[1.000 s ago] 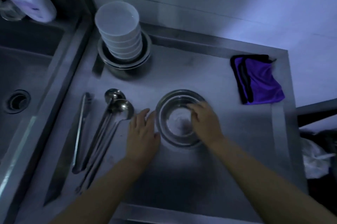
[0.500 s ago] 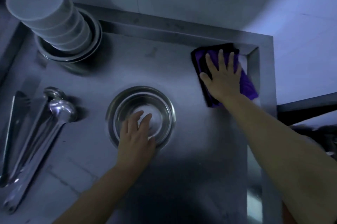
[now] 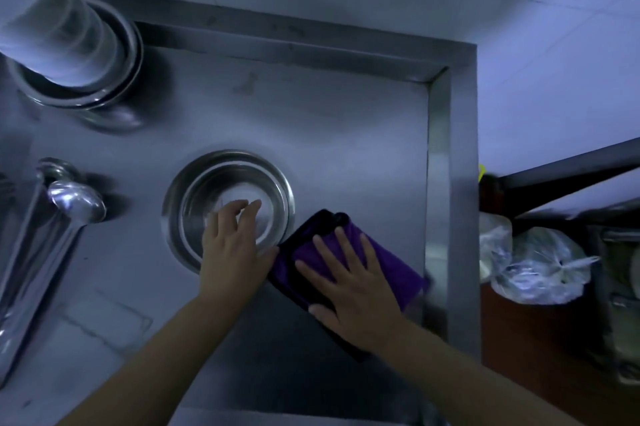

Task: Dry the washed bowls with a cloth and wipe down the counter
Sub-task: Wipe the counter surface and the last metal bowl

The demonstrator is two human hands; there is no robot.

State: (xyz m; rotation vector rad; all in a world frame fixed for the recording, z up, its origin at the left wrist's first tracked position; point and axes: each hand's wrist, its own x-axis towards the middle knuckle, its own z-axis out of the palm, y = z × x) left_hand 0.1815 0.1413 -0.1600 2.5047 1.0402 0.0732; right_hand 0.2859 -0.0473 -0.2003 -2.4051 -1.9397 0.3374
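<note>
Head: right hand (image 3: 356,287) flat atop cloth (image 3: 408,281).

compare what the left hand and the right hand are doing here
The left hand reaches into the steel bowl with fingers loosely bent; the right hand lies flat, fingers spread, on the purple cloth. The left hand is bare of cloth; the right hand presses the cloth to the counter. Neither grips anything.

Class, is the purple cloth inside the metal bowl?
No: the purple cloth lies flat on the counter beside the metal bowl, under the right hand.
</note>
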